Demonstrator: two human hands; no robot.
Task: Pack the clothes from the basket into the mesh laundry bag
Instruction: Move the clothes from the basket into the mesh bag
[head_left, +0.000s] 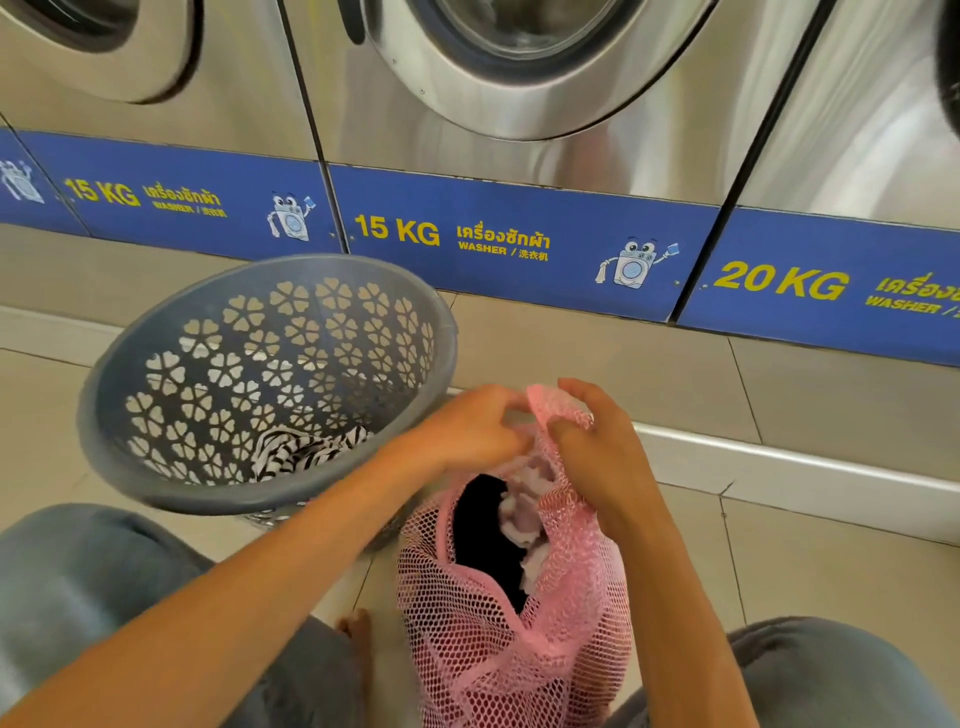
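Observation:
A pink mesh laundry bag (519, 634) stands on the floor between my knees, with a black garment (485, 540) and a pale lilac cloth (524, 512) showing in its mouth. My left hand (467, 431) and my right hand (597, 447) both pinch the bag's gathered top edge. To the left a grey plastic basket (156, 483) with flower-shaped cutouts leans toward me. A black-and-white striped garment (301, 449) lies in its bottom.
Steel washing machines (519, 104) with blue labelled panels line the far side behind a low tiled step (727, 457). My knees in grey trousers (78, 571) frame the bag on both sides. Beige floor tiles lie to the right.

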